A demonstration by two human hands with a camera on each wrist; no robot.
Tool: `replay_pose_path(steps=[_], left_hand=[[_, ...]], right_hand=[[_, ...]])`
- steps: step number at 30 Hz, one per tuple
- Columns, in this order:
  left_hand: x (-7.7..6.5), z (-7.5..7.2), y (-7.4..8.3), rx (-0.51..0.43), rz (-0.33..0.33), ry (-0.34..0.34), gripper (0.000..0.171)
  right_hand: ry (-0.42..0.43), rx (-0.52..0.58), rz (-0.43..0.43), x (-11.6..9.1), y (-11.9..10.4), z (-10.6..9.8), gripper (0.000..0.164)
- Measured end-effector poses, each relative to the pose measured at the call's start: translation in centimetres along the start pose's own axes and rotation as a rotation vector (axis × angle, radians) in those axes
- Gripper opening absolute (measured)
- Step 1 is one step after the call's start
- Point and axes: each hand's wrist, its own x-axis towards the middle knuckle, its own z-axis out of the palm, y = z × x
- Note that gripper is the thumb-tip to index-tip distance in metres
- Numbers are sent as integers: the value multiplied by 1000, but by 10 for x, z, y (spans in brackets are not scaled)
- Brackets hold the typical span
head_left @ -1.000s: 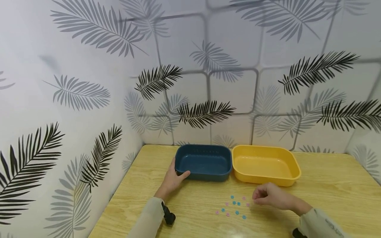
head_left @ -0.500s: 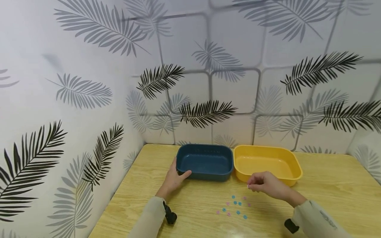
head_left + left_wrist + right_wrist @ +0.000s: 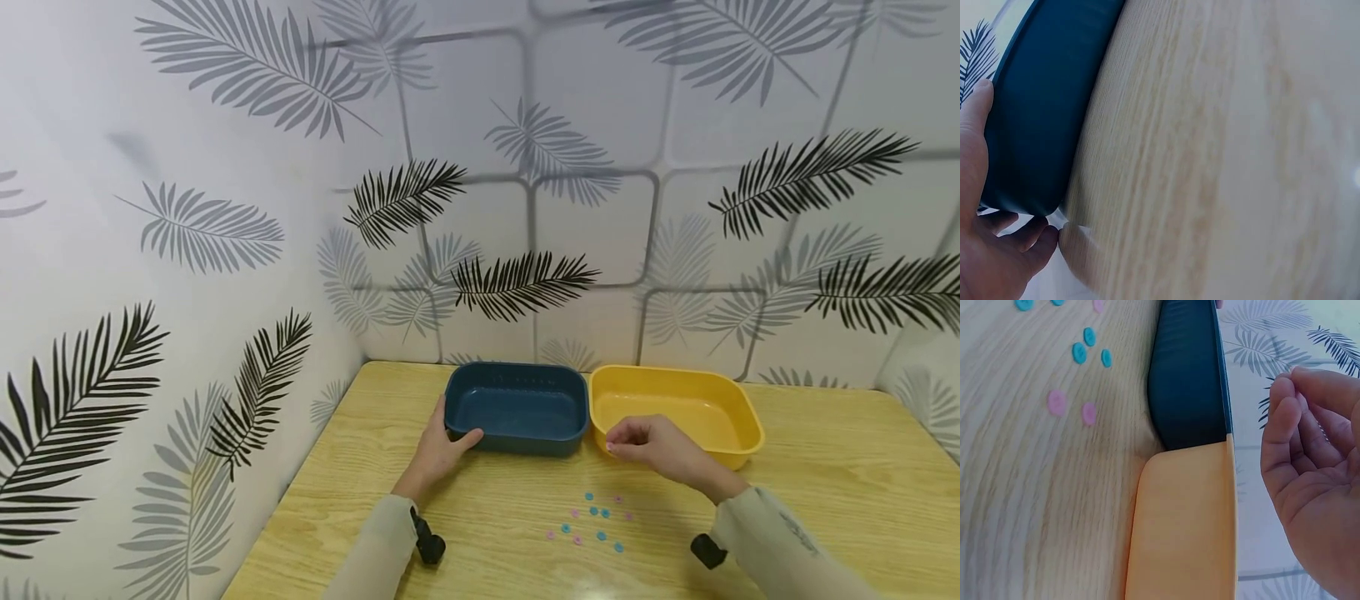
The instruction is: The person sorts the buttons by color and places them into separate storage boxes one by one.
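My left hand [image 3: 438, 446] grips the left front corner of a dark blue plastic basin [image 3: 521, 443], thumb at the front rim and fingers round the side. In the left wrist view the fingers curl against the basin's end wall. My right hand [image 3: 663, 450] is over the front left rim of a yellow basin [image 3: 712, 458], thumb and index finger pinched together. A tiny pink button [image 3: 610, 447] shows at those fingertips in the head view; the right wrist view hides it. Several blue buttons [image 3: 602, 536] and pink buttons [image 3: 577, 541] lie scattered on the table before the basins.
Both basins stand side by side near the back of the wood-grain table [image 3: 480, 542]. Close behind them rises a leaf-patterned wall [image 3: 487, 217], with another wall along the left. Each wrist carries a small black camera [image 3: 430, 546].
My right hand has risen from beside the scattered buttons and moved left and away from me, to the yellow basin's front left rim, pinching a pink button. The left hand stays on the blue basin.
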Motion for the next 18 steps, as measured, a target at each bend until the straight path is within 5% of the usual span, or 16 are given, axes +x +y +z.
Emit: replay_pose_path(steps=[18], left_hand=[[1,1,0,0,0,4,98]], right_hand=[[78,-22,17,34,-8,13,17]])
